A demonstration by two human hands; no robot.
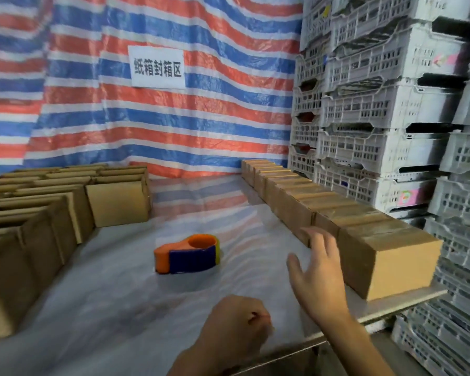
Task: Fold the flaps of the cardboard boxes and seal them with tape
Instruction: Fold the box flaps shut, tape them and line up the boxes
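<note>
Fingers: the right hand is spread and released, holding nothing. The left hand is clenched in a fist low by the near edge of the bench, with nothing showing in it.
Right side: closed boxes stand in a row running away toward the tarp. The nearest box is just beside the right fingertips; whether they touch it I cannot tell.
Left side: open boxes are packed together with flaps up, well apart from both hands.
Middle: the tape dispenser, orange and blue, lies flat between the two groups, its long axis across the bench, left to right.
Bearing: the dispenser is ahead and to the left of both hands, and the left hand is nearer. The open boxes lie that way too.
Likely next: I'd guess an open box needs fetching, a reach that suits the left hand.
Backdrop: a paper sign hangs on the tarp, and white crates are stacked to the right.
</note>
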